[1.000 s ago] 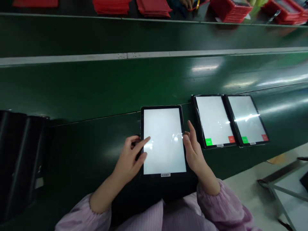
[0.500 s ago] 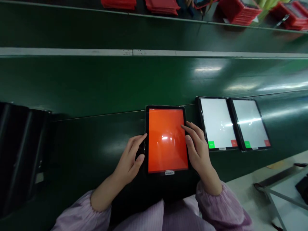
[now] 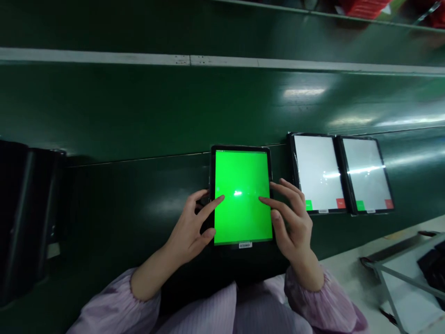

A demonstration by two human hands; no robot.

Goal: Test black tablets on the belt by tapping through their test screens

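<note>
A black-framed tablet point(image 3: 243, 218) with a bright green screen lies in front of me, a small barcode label on its lower edge. My left hand point(image 3: 193, 227) is at its left side, index finger stretched over the screen, thumb by the lower left edge. Another left finger is bent at the side edge, its tip partly hidden. From the other side, my right hand point(image 3: 292, 215) reaches in with fingers spread. Its index fingertip is over the right part of the screen, and another fingertip is at the right edge. Whether the fingertips press the glass, I cannot tell.
Two more tablets, a nearer one point(image 3: 316, 171) and a farther one point(image 3: 365, 171), lie to the right with white screens and green and red corner squares. Dark, upright-looking objects point(image 3: 28, 218) stand at left. Red stacks point(image 3: 365, 7) sit on the far ledge. A cart point(image 3: 410, 278) is at lower right.
The tablet's screen has turned from orange-red to green. My left index finger has moved from the edge onto the screen; my right index finger is lower. The view has shifted slightly.
</note>
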